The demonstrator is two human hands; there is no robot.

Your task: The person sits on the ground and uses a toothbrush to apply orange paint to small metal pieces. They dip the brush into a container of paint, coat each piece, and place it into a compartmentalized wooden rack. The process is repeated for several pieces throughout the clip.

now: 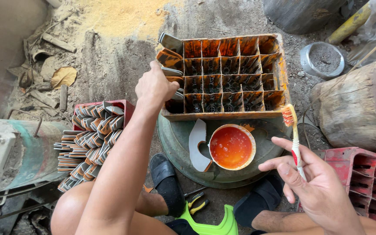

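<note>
My left hand (154, 86) reaches out to the left edge of an orange-stained crate (279, 65) split into several cells, its fingers closed on a flat grey-and-orange metal piece (170, 71) standing there. My right hand (314, 185) holds a toothbrush (293, 138) upright, its bristles stained orange. Between the hands sits a round bowl of orange liquid (231, 147) on a green round lid (175, 139), with a curved grey metal piece (196, 143) beside it.
A red crate (125, 105) at the left is piled with several stacked metal pieces (88, 143). Another red crate (366, 174) lies at the right, beside a log (357, 104). A metal ring (323, 58) lies on the dirt. Pliers (195, 202) rest by my sandals.
</note>
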